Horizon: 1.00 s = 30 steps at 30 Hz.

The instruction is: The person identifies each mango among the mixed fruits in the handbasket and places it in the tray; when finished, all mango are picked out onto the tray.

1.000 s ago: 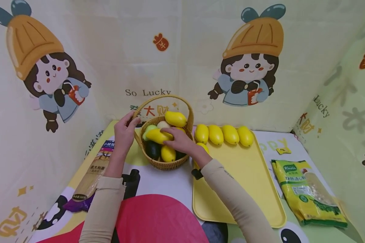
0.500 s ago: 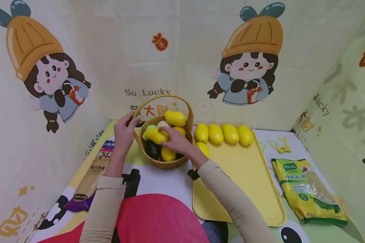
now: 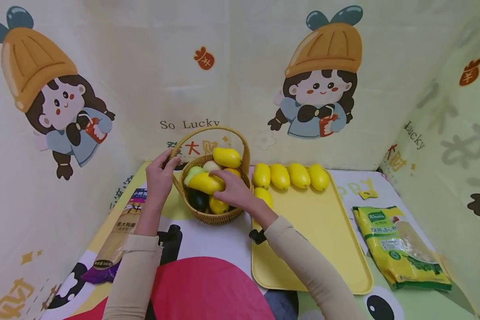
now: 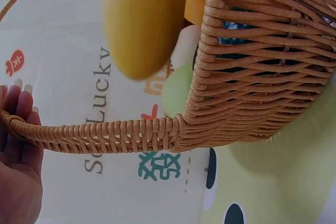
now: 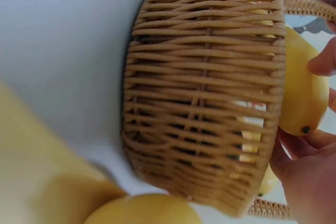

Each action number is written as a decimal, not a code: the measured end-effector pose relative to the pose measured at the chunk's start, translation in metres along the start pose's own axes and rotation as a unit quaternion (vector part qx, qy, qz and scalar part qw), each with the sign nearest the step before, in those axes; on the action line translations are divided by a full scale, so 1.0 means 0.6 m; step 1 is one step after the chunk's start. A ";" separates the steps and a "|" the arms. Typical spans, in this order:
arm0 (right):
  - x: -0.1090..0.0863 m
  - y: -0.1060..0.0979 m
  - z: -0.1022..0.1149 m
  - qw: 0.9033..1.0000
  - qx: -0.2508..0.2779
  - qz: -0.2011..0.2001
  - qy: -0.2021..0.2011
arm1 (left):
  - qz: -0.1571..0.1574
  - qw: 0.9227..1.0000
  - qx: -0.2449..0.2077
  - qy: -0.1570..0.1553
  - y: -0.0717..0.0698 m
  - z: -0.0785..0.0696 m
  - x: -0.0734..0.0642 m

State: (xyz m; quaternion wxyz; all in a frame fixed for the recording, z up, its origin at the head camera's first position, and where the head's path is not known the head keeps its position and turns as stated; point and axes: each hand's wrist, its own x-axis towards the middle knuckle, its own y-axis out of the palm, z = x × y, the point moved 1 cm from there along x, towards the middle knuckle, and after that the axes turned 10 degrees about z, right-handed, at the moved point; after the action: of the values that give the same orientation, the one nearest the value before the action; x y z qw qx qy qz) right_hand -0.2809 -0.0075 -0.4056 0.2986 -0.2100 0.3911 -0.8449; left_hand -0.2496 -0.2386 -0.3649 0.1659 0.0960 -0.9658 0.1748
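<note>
A wicker basket [image 3: 220,218] with a tall arched handle [image 3: 208,129] stands near the back of the table. My left hand [image 3: 160,175] holds the left side of this handle, fingers around it in the left wrist view. My right hand [image 3: 237,191] reaches over the basket's right rim and grips a yellow mango [image 3: 202,183] lying across the top of the other produce. Thumb and fingers pinch that mango's sides in the right wrist view. Around it in the basket are another mango [image 3: 227,157], a pale green fruit [image 3: 194,172] and a dark oval one [image 3: 197,200].
To the right lies a yellow tray [image 3: 316,240] with several mangoes [image 3: 299,175] along its back and left edges. A Knorr bag [image 3: 402,249] lies beyond the tray. A spaghetti pack [image 3: 118,235] is beside the left forearm. Printed cloth walls [image 3: 240,89] enclose the table.
My right hand's hold on the mango has shifted slightly, showing more of the fruit. The left hand keeps holding the handle. The head view has drifted a little.
</note>
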 end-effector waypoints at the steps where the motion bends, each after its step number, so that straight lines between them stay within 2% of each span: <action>1: -0.003 -0.001 0.000 1.000 0.001 -0.006 -0.004 | -0.002 1.000 0.001 0.000 -0.002 0.000 0.000; 10: -0.055 -0.031 -0.022 0.998 0.007 -0.058 -0.014 | 0.004 1.000 -0.003 0.019 -0.004 -0.001 0.006; 19: -0.122 -0.063 -0.041 0.997 0.007 -0.083 0.002 | 0.002 1.000 -0.002 0.003 -0.004 0.002 -0.002; 27: -0.190 -0.088 -0.068 0.992 -0.026 -0.122 -0.004 | -0.004 1.000 -0.002 0.018 0.000 0.001 -0.001; 30: -0.221 -0.091 -0.088 0.989 -0.035 -0.140 0.012 | -0.004 1.000 -0.005 0.021 0.000 0.005 0.000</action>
State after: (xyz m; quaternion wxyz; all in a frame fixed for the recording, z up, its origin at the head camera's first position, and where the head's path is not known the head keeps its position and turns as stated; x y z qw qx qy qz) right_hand -0.2333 0.1376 -0.4105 0.1650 -0.2634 0.3909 -0.8664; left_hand -0.2507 -0.2396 -0.3676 0.1877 0.0950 -0.9626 0.1709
